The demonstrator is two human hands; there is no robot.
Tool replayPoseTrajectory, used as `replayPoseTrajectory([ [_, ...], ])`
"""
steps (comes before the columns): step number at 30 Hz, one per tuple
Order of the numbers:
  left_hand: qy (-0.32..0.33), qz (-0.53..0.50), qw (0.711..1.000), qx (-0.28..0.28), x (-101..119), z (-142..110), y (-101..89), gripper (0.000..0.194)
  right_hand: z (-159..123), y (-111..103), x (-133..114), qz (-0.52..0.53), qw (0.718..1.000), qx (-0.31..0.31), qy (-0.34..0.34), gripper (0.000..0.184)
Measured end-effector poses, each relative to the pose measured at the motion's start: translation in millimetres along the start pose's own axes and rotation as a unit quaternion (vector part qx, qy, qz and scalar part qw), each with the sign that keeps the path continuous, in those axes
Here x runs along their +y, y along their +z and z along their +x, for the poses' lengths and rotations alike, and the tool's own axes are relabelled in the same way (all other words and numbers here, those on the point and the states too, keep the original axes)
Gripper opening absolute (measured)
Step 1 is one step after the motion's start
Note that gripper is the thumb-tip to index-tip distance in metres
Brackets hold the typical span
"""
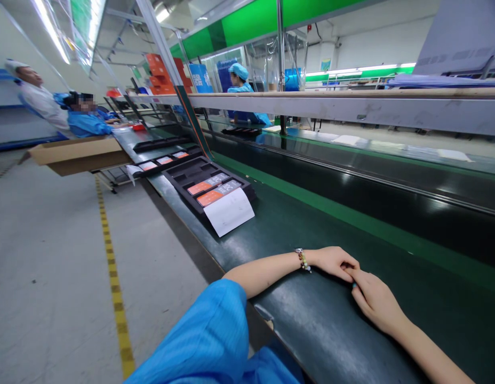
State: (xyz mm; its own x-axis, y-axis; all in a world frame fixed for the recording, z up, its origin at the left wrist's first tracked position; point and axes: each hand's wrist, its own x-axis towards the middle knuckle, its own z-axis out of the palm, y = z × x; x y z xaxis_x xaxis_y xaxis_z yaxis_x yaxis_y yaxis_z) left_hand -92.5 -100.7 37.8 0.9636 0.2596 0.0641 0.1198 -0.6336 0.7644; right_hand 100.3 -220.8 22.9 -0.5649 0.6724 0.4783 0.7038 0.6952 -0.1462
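Both forearms lie flat on the dark green conveyor belt [319, 320], meeting at the fingertips. The left hand [333, 261] comes in from the left with the wrist bent slightly, fingers curled loosely downward and holding nothing; a beaded bracelet [302, 260] sits on its wrist, and the blue sleeve [215, 336] covers the upper arm near the belt's edge. The right hand [373, 298] reaches in from the lower right, palm down, its fingers close together and pointing toward the left hand. Its fingertips touch the left hand's curled fingers, and it grips nothing either.

The nearest thing to the hands is a black tray [191, 178], well apart from them, farther up the belt. It lies flat and holds two orange-and-grey packs [213, 191] side by side in its compartments. A white paper sheet [229, 212] hangs over the tray's near end, toward the hands.

Behind it a second black tray [163, 160] with similar packs lies on the belt. A cardboard box [77, 154] sticks out over the floor at the left, beside seated people in blue coats.
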Motion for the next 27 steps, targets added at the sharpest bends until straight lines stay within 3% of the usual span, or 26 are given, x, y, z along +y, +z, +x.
replayPoseTrajectory([
  [27,0.007,-0.024,1.0,0.001,-5.5,2.2,2.3,0.02,-4.9,4.4,8.0,-0.018,1.0,-0.001,-0.003,0.028],
])
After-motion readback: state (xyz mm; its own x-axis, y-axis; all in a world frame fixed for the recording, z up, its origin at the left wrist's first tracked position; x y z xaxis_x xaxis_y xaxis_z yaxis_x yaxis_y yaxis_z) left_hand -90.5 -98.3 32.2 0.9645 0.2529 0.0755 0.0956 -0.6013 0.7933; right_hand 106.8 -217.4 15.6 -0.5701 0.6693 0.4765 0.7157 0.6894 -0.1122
